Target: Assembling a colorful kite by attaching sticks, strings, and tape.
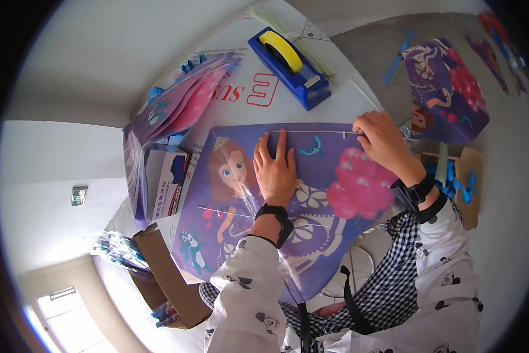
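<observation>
A purple kite sheet (335,235), printed with a cartoon princess and pink balloons, lies across the table in front of me. Along its far edge runs a thin white rod (317,131). My left hand (276,173) presses flat on the sheet, fingers spread, its fingertips at the rod's left part. At the sheet's far right corner my right hand (382,141) is closed in a pinch around the rod, its curled fingers hiding part of it. A second thin rod (223,212) crosses the middle of the sheet, passing under my left wrist.
A blue tape dispenser (311,88) with yellow tape stands beyond the sheet, beside a bundle of thin rods (288,32). Folded printed sheets (176,112) hang over the table's left edge. Cardboard boxes stand at lower left (170,276) and right (470,206). Another purple printed sheet (429,70) is at far right.
</observation>
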Motion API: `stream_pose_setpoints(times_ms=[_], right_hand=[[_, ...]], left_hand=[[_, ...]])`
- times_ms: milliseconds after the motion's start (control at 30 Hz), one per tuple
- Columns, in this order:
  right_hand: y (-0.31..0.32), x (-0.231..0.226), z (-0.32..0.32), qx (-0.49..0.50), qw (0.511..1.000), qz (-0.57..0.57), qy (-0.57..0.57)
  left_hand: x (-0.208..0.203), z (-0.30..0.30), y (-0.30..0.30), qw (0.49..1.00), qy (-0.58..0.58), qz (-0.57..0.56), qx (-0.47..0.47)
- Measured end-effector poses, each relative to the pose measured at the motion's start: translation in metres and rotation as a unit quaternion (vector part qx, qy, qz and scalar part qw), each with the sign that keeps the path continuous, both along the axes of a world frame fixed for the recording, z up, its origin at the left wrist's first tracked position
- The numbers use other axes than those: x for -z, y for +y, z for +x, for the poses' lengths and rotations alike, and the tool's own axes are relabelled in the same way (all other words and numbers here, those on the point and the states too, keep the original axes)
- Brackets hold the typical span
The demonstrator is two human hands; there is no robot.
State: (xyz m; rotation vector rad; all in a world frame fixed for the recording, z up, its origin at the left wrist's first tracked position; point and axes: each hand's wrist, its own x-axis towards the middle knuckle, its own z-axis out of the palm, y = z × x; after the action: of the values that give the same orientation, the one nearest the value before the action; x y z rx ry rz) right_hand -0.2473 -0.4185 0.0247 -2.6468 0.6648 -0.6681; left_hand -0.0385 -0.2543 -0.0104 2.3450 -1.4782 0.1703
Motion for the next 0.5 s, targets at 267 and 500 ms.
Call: stream_pose_setpoints(times_ms=[267,500], right_hand=[[0.031,0.000,0.007,-0.049,0.999,-0.010,0.020],[0.032,0.013,0.010,-0.034,0.999,-0.001,-0.005]], left_hand=[[-0.003,0.015,0.043,0.999,0.030,0.032,0.004],[0.001,0.011,0.040,0.999,0.026,0.015,-0.017]])
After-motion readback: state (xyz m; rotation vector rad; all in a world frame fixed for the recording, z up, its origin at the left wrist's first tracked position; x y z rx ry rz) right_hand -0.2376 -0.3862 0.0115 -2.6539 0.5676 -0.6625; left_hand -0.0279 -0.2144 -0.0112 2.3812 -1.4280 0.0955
